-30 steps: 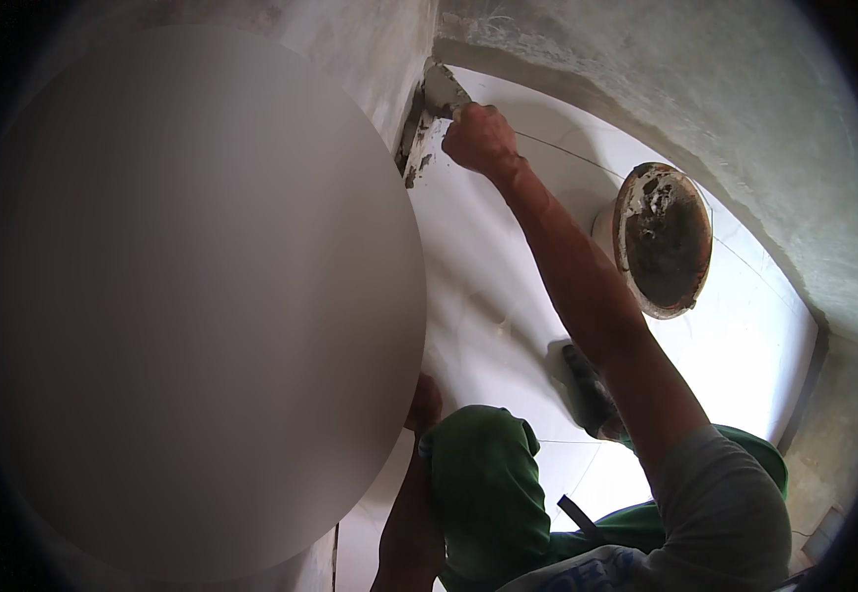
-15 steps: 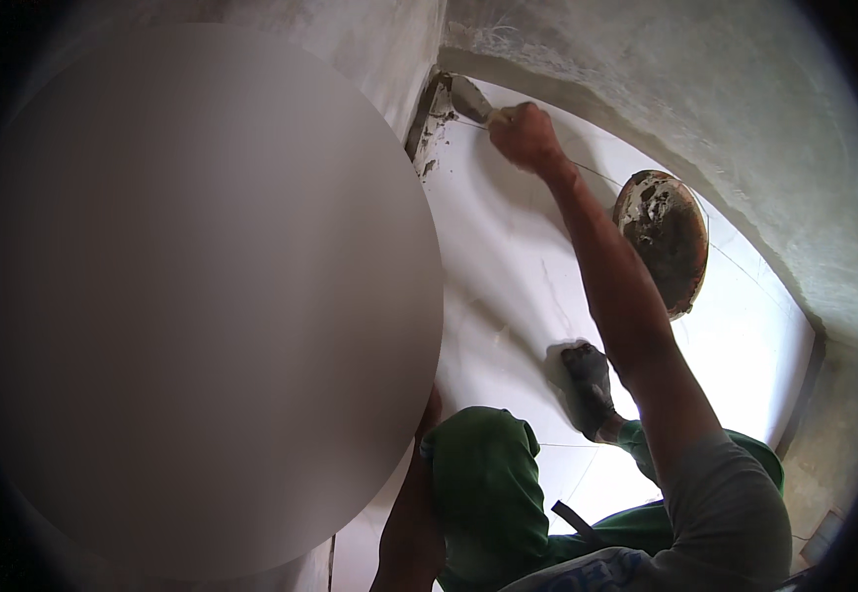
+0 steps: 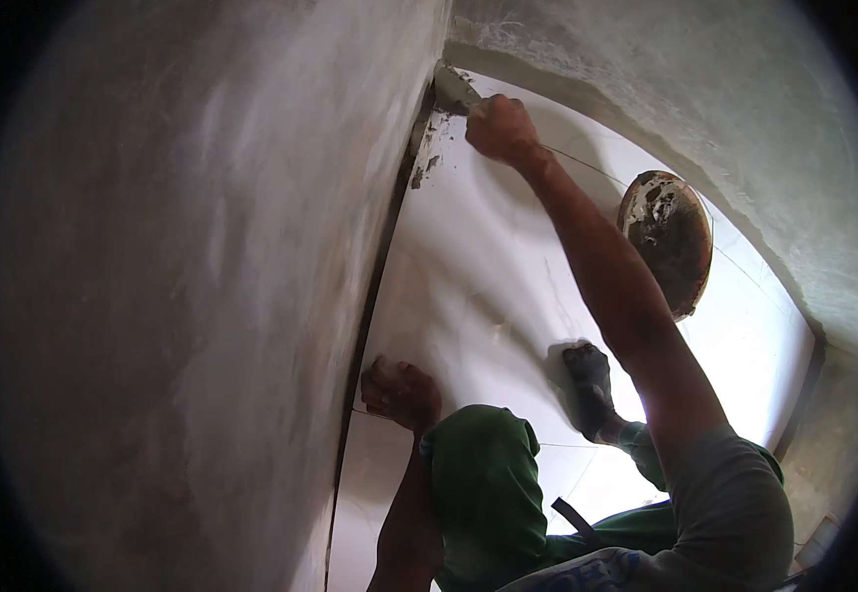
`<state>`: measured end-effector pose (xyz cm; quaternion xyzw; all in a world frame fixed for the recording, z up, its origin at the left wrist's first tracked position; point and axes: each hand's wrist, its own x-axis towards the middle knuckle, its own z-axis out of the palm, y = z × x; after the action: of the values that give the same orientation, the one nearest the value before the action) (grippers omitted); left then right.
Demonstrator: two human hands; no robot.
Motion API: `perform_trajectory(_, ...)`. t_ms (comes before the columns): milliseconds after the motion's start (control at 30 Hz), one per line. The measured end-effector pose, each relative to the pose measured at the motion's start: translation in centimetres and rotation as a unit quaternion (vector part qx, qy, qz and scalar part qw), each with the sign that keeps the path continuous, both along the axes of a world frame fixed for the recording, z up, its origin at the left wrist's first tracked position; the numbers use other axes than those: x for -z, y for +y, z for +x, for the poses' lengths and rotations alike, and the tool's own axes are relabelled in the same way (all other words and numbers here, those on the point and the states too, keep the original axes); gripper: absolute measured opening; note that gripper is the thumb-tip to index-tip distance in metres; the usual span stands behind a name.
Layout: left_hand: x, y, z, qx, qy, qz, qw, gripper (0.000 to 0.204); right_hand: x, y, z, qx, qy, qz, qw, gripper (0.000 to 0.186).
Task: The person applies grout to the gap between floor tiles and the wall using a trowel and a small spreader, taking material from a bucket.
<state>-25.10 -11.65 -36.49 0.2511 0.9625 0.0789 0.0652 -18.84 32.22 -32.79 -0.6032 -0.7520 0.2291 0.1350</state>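
My right hand [image 3: 501, 128] is closed around the handle of a trowel [image 3: 455, 91]. Its mortar-smeared blade lies in the far corner, where the two walls meet the floor. Grey mortar [image 3: 433, 143] is spread in patches along the tile edge and the dark gap just nearer than the blade. Beside my left knee, my left hand [image 3: 401, 393] rests on the white floor tile [image 3: 488, 296] close to the left wall, fingers partly spread and nothing visible in them.
A round pan [image 3: 668, 242] with mortar in it stands right of my right forearm, near the far wall [image 3: 666, 79]. The plastered left wall [image 3: 182, 296] rises along a dark gap. My foot [image 3: 589, 385], darkly covered, is planted on the tiles.
My right hand and the trowel have moved slightly left and farther into the corner. My left hand and the left wall show now; a grey blurred disc covered that area before.
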Motion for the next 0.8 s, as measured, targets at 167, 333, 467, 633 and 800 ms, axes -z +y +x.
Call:
perform_trajectory(167, 1.1, -1.0, -0.4, 0.014, 0.046, 0.032, 0.998, 0.04, -2.7, -5.2, -1.6, -0.043, -0.033, -0.046, 0.997, 0.034)
perform_trajectory(333, 0.8, -0.5, 0.2, 0.024, 0.066, 0.061, 0.996, 0.04, -1.7, -3.4, 3.2, -0.089, -0.002, -0.039, 0.995, 0.03)
perform_trajectory(467, 0.5, -1.1, -0.2, 0.014, 0.042, 0.049, 0.998, 0.041, -3.1, -0.1, 2.5, -0.085, 0.016, -0.028, 0.996, 0.03)
perform_trajectory(633, 0.9, -0.8, -0.2, 0.004, 0.025, 0.032, 0.999, 0.042, -1.6, 2.8, 2.4, -0.096, 0.012, -0.021, 0.995, 0.036)
perform_trajectory(800, 1.1, -0.9, -0.4, -0.004, 0.026, 0.034, 0.999, 0.042, -2.2, 1.6, 3.5, -0.135, 0.032, -0.08, 0.987, 0.035)
